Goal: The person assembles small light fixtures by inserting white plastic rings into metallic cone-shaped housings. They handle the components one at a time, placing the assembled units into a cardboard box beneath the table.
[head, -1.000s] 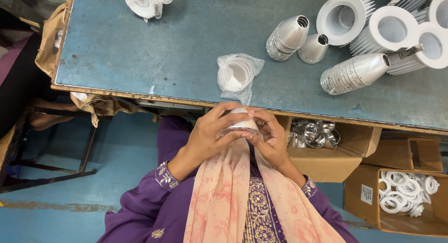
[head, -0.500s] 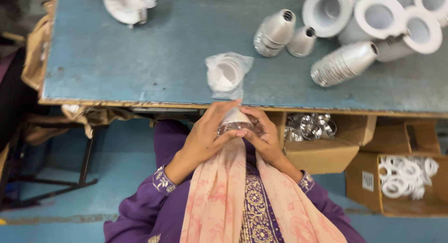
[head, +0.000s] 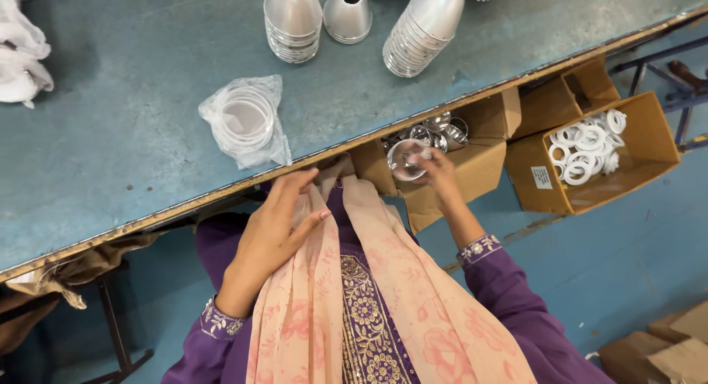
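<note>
My right hand (head: pixel 436 171) grips a small shiny round metal cup (head: pixel 404 160) just over an open cardboard box (head: pixel 472 170) of several similar shiny parts (head: pixel 436 130), below the table edge. My left hand (head: pixel 274 229) rests flat and empty on the pink scarf (head: pixel 317 295) at my chest, fingers apart, close under the table's front edge. A clear plastic bag of white rings (head: pixel 245 120) lies on the blue-green table (head: pixel 110 148) just above that hand.
Stacks of silver cone-shaped housings (head: pixel 293 21) (head: pixel 424 31) and a single one (head: pixel 347 14) stand at the table's far side. White parts (head: pixel 21 56) lie at the far left. A second cardboard box (head: pixel 649 155) with white rings (head: pixel 586 144) sits at the right on the blue floor.
Both hands were together at my chest on one part. Now the right hand has moved right to the box with the shiny cup, and the left hand has let go and lies flat.
</note>
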